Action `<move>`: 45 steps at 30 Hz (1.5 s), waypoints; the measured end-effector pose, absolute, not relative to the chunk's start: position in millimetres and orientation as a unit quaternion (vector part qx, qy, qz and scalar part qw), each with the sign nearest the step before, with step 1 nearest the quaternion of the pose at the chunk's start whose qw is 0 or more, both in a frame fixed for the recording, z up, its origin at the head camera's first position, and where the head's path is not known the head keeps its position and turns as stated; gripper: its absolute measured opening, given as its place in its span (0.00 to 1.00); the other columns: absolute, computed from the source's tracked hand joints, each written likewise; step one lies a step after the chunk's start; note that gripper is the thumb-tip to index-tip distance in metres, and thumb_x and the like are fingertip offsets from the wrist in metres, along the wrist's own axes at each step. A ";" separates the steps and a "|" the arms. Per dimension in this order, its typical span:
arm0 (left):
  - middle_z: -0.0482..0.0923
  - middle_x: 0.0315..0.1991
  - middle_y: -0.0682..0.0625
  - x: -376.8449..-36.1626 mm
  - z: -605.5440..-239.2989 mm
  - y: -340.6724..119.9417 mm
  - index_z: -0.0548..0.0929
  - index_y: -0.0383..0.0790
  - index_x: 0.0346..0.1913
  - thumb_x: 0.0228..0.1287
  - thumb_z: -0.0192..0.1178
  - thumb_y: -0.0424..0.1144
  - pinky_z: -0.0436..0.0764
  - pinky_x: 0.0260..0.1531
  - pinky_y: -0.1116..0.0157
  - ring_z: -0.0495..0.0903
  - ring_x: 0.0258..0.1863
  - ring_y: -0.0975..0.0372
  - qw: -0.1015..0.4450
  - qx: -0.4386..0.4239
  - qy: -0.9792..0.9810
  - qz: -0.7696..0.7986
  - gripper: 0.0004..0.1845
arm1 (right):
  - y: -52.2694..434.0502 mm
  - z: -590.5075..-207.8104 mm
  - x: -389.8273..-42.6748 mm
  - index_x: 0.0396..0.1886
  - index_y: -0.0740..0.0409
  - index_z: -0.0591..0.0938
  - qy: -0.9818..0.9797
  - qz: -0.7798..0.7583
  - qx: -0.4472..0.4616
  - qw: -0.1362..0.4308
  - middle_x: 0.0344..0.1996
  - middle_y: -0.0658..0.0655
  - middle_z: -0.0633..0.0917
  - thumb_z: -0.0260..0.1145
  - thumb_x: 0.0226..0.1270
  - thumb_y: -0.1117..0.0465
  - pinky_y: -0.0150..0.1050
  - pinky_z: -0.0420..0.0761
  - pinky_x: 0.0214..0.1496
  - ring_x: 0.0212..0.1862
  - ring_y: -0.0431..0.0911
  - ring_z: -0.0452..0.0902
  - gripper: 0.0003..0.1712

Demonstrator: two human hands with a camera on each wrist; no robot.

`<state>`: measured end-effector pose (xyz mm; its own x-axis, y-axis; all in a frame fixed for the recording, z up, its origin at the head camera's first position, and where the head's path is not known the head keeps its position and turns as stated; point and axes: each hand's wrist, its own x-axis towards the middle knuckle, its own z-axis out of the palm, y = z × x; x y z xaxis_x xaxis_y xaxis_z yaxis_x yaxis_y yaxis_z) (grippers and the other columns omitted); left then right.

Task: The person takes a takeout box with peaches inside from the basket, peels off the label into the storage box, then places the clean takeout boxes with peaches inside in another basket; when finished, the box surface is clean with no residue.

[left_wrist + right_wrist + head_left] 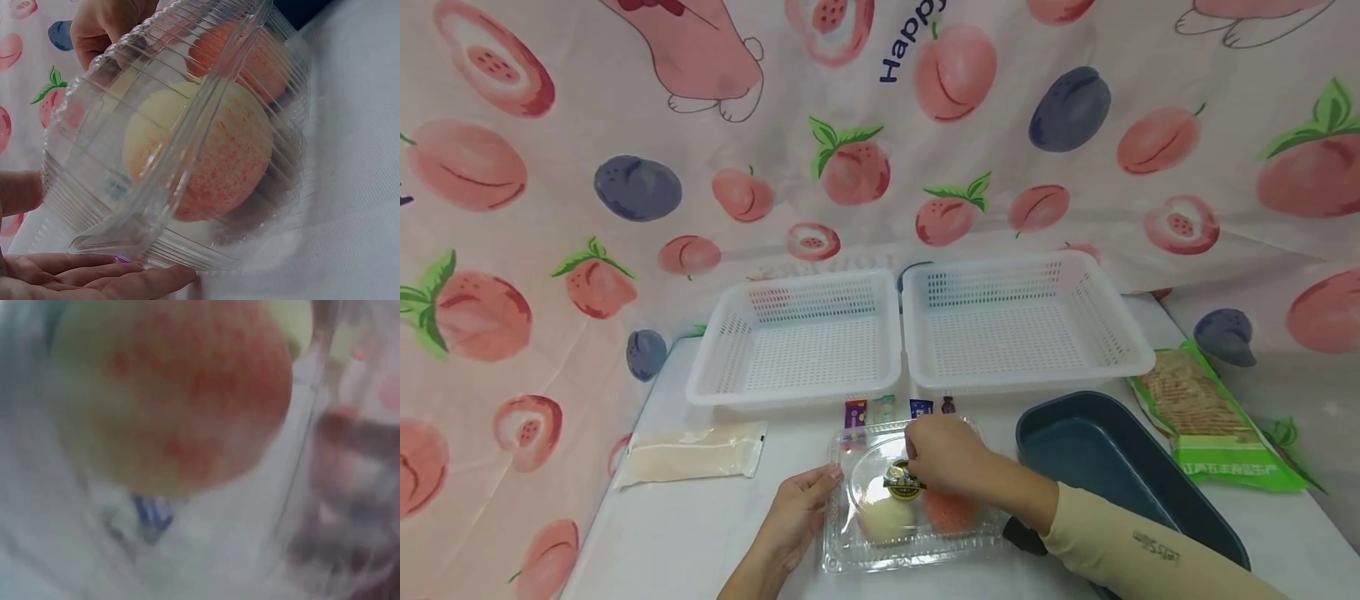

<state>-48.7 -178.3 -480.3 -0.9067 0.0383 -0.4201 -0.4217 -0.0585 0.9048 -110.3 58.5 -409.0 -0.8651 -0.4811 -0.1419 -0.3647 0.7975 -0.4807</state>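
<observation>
A white table [700,533] stood against walls draped in pale cloth [550,100] printed with peaches and plums. At its near edge sat a clear plastic clamshell box [850,550] with two peaches [951,510] inside, one blushed red, one paler. The left hand [793,508] lay flat against the box's left side, fingers [125,284] straight and relaxed along its rim. The right hand [943,457] rested on the lid, its fingers curled down around the lid's far edge by a dark round label [901,483].

Behind the box stood two white perforated baskets [797,342] side by side, with a few small wrapped sweets [855,412] in a row just before them. A flat beige packet [688,454] lay to the left; a dark blue tray [1097,458] sat to the right, and beyond it a green packet of crackers [1206,417].
</observation>
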 end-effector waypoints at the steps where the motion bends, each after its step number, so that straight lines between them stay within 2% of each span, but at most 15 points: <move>1: 0.77 0.66 0.31 -48.6 -480.6 -178.3 0.66 0.15 0.70 0.79 0.59 0.45 0.88 0.56 0.64 0.84 0.53 0.63 0.160 -0.143 0.666 0.714 0.35 | 58.0 -410.7 -109.7 0.18 0.51 0.77 0.938 -0.224 -0.231 0.125 0.18 0.46 0.77 0.73 0.55 0.69 0.37 0.73 0.24 0.23 0.42 0.71 0.15; 5: 0.81 0.62 0.37 -48.6 -481.6 -178.7 0.67 0.15 0.69 0.79 0.60 0.45 0.88 0.53 0.65 0.85 0.51 0.65 0.159 -0.142 0.665 0.716 0.34 | 57.3 -416.3 -108.9 0.15 0.50 0.75 0.936 -0.221 -0.254 0.103 0.16 0.45 0.75 0.69 0.53 0.72 0.35 0.70 0.22 0.22 0.42 0.69 0.16; 11: 0.75 0.67 0.29 -48.8 -482.6 -179.6 0.66 0.15 0.69 0.79 0.59 0.46 0.89 0.53 0.65 0.85 0.53 0.62 0.164 -0.142 0.666 0.713 0.35 | 59.1 -415.9 -108.8 0.16 0.50 0.75 0.929 -0.239 -0.261 0.105 0.17 0.45 0.75 0.70 0.56 0.69 0.35 0.71 0.25 0.24 0.41 0.70 0.16; 20: 0.73 0.69 0.28 -48.9 -481.2 -179.5 0.68 0.17 0.69 0.80 0.58 0.46 0.88 0.57 0.61 0.84 0.59 0.56 0.168 -0.150 0.671 0.707 0.34 | 61.9 -406.7 -105.9 0.20 0.52 0.76 0.910 -0.299 -0.248 0.143 0.19 0.47 0.76 0.68 0.61 0.70 0.35 0.71 0.27 0.26 0.42 0.71 0.14; 28: 0.66 0.73 0.24 -49.2 -481.0 -180.0 0.66 0.15 0.70 0.81 0.56 0.45 0.87 0.58 0.59 0.81 0.64 0.49 0.169 -0.138 0.674 0.705 0.33 | 73.9 -386.6 -111.3 0.28 0.54 0.77 0.904 -0.357 -0.208 0.114 0.22 0.48 0.76 0.66 0.70 0.70 0.31 0.71 0.27 0.27 0.41 0.70 0.11; 36: 0.71 0.70 0.26 -49.7 -481.2 -180.2 0.67 0.15 0.69 0.82 0.55 0.44 0.88 0.58 0.58 0.84 0.60 0.55 0.164 -0.138 0.679 0.702 0.31 | 104.7 -362.2 -120.4 0.35 0.58 0.79 0.898 -0.395 -0.163 0.107 0.26 0.51 0.82 0.63 0.73 0.69 0.32 0.78 0.28 0.27 0.42 0.77 0.06; 40: 0.73 0.69 0.27 -50.1 -481.6 -180.4 0.68 0.16 0.69 0.81 0.56 0.44 0.88 0.57 0.58 0.84 0.59 0.55 0.164 -0.143 0.678 0.702 0.32 | 120.4 -357.4 -122.3 0.35 0.58 0.79 0.909 -0.375 -0.159 0.090 0.27 0.51 0.82 0.64 0.72 0.69 0.35 0.77 0.31 0.30 0.43 0.74 0.05; 45: 0.73 0.69 0.27 -50.7 -481.8 -180.6 0.67 0.15 0.69 0.82 0.55 0.44 0.88 0.58 0.57 0.84 0.61 0.52 0.166 -0.143 0.680 0.699 0.32 | 138.2 -360.1 -124.3 0.35 0.58 0.79 0.917 -0.359 -0.152 0.089 0.28 0.51 0.82 0.66 0.72 0.69 0.35 0.77 0.31 0.31 0.44 0.74 0.05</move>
<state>-50.7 -180.6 -481.8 -0.9035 0.0379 -0.4269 -0.4278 -0.0190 0.9037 -124.3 138.2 -360.1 -0.9381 -0.3421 -0.0540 -0.2143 0.6958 -0.6855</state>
